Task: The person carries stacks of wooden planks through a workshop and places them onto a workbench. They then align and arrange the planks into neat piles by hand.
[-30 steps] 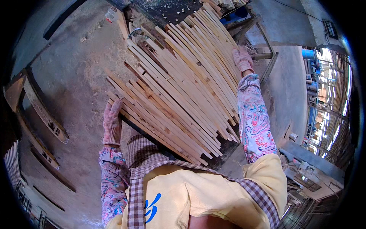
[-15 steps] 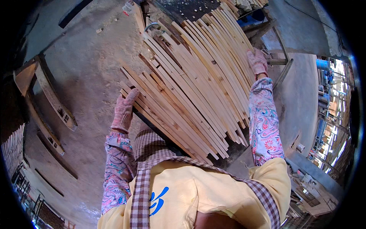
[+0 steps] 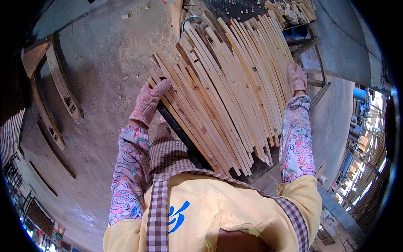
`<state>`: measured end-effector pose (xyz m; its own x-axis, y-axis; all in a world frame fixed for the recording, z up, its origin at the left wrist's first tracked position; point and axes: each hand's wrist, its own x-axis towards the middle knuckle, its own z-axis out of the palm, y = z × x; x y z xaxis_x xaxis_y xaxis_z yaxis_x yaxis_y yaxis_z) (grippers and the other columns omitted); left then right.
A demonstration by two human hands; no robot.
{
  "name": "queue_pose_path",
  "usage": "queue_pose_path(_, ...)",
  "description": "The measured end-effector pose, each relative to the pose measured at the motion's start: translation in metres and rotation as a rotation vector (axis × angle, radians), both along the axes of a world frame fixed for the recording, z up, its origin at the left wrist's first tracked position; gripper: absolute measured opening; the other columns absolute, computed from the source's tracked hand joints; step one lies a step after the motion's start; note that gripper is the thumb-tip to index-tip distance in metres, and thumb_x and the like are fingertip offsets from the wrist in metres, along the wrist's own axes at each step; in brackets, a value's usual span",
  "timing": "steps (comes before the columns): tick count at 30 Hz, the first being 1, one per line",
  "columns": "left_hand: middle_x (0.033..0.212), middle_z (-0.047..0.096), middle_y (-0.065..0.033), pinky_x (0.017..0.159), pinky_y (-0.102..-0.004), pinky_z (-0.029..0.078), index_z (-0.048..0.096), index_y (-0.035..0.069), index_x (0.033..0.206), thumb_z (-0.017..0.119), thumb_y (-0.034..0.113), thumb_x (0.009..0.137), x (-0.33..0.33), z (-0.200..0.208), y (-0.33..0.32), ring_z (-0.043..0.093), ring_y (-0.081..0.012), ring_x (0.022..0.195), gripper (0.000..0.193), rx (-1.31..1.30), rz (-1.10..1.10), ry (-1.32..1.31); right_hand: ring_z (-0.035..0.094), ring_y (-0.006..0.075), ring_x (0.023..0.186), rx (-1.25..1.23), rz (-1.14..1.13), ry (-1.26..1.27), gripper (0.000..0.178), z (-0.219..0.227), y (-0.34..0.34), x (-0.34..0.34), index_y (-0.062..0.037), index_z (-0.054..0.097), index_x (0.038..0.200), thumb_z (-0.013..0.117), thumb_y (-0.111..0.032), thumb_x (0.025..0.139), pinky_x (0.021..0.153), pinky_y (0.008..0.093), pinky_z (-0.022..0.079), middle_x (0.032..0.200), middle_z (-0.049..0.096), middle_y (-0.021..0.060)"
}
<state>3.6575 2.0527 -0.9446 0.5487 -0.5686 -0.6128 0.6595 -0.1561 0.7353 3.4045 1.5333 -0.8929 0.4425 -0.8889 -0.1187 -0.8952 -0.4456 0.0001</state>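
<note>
A: Both gloved hands are working the stack of wooden slats (image 3: 226, 88) — long pale strips lying side by side across a dark metal frame (image 3: 180, 132), right in front of the person's chest.

B: And the left hand (image 3: 147, 103)?

A: It is resting flat against the stack's left edge, fingers together and extended along the outermost slat, not curling around anything. Pink knit glove, paisley sleeve (image 3: 128, 176) trailing below it.

B: The right hand (image 3: 297, 77)?

A: It is sitting on the far right side of the stack, palm down on the slat tops. Whether its fingers are gripping one strip or only pressing, I cannot tell.

B: What is lying around them?

A: A dusty concrete floor (image 3: 105, 63) is spreading out to the left, with a wooden frame (image 3: 58, 88) lying on it well apart from the stack. A yellow apron (image 3: 218, 210) with checked straps is filling the bottom.
</note>
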Motion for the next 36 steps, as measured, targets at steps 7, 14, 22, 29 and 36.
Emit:
queue_pose_path(7, 0.114, 0.060, -0.0062, 0.082, -0.0349, 0.049, 0.056, 0.008, 0.125, 0.073, 0.039, 0.082, 0.002, 0.038, -0.012, 0.059, -0.0190, 0.100, 0.056, 0.202, 0.061, 0.055, 0.052, 0.0357, 0.124, -0.028, -0.015, -0.017, 0.066, -0.006, 0.004, 0.000, -0.0144, 0.055, 0.135, 0.053, -0.060, 0.087, 0.104, 0.0431, 0.042, 0.134, 0.056, 0.0190)
queue_pose_path(14, 0.115, 0.056, -0.0046, 0.080, -0.0317, 0.051, 0.056, 0.013, 0.124, 0.056, 0.026, 0.096, 0.015, 0.010, 0.009, 0.058, -0.0170, 0.102, 0.032, 0.309, -0.360, -0.864, 0.050, 0.0354, 0.126, -0.094, -0.122, -0.022, 0.065, -0.008, 0.010, -0.003, -0.0150, 0.054, 0.134, 0.057, -0.058, 0.086, 0.104, 0.0440, 0.042, 0.135, 0.054, 0.0192)
queue_pose_path(22, 0.101, 0.049, -0.0049, 0.074, -0.0282, 0.050, 0.054, 0.008, 0.104, 0.042, 0.015, 0.099, 0.096, -0.004, 0.013, 0.055, -0.0150, 0.088, 0.014, 0.288, 0.059, -0.467, 0.048, 0.0355, 0.127, -0.116, -0.140, -0.166, 0.063, -0.020, 0.015, -0.011, -0.0222, 0.049, 0.139, 0.054, -0.059, 0.087, 0.102, 0.0479, 0.042, 0.138, 0.051, 0.0144)
queue_pose_path(29, 0.095, 0.061, -0.0039, 0.074, -0.0346, 0.050, 0.061, 0.009, 0.101, 0.063, 0.042, 0.092, 0.258, -0.079, -0.102, 0.059, -0.0169, 0.085, 0.035, 0.133, 0.096, -0.258, 0.053, 0.0359, 0.121, -0.217, -0.148, -0.129, 0.050, -0.046, 0.019, -0.008, -0.0240, 0.051, 0.137, 0.044, -0.052, 0.096, 0.100, 0.0468, 0.043, 0.132, 0.056, 0.0155)
queue_pose_path(36, 0.080, 0.049, 0.0010, 0.060, -0.0299, 0.039, 0.056, 0.016, 0.118, 0.064, 0.032, 0.093, 0.335, -0.189, -0.251, 0.048, -0.0124, 0.070, 0.031, -0.099, -0.046, -0.011, 0.057, 0.0329, 0.116, -0.251, -0.266, 0.027, 0.044, -0.029, 0.032, -0.004, -0.0211, 0.055, 0.132, 0.043, -0.044, 0.097, 0.099, 0.0436, 0.043, 0.126, 0.060, 0.0136)
